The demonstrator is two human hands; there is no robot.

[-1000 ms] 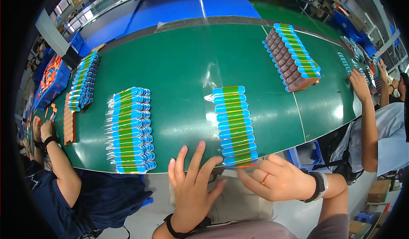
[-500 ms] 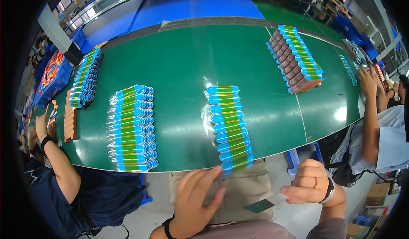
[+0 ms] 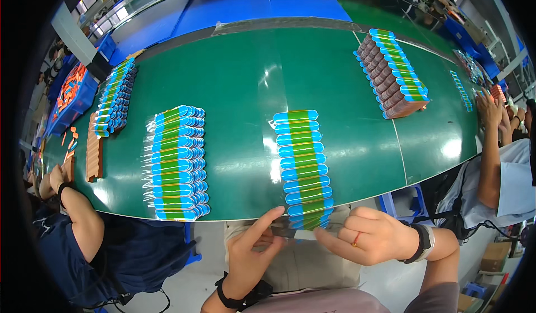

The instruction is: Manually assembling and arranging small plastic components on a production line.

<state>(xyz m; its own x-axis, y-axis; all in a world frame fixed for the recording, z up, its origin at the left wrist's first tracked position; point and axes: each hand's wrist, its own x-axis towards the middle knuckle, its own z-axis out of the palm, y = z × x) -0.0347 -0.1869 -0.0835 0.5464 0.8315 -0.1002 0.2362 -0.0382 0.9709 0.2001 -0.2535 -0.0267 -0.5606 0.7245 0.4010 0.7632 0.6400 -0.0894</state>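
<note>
A fanned row of round-ended blue-and-green cards (image 3: 302, 162) runs toward me across the table's middle, its near end at the edge. Just off that edge, a clear plastic sleeve (image 3: 304, 235) with a whitish band stretches between my hands. My left hand (image 3: 251, 251) is closed on the sleeve's left end, its index finger raised beside the nearest card. At the other end, my right hand (image 3: 363, 236) pinches the sleeve between thumb and curled fingers. Part of the nearest cards shows through or just behind the film; whether any is inside it I cannot tell.
Left of the row stands a batch of sleeved cards (image 3: 173, 165). A tall brown-sided stack (image 3: 391, 75) is at the right, another batch (image 3: 114, 98) at far left beside a corrugated brown strip (image 3: 94, 148) and a blue bin (image 3: 72, 98). Co-workers sit on both sides.
My right hand has moved left and brought the plastic sleeve up to the near end of the row. The left hand has closed on the sleeve's other end.
</note>
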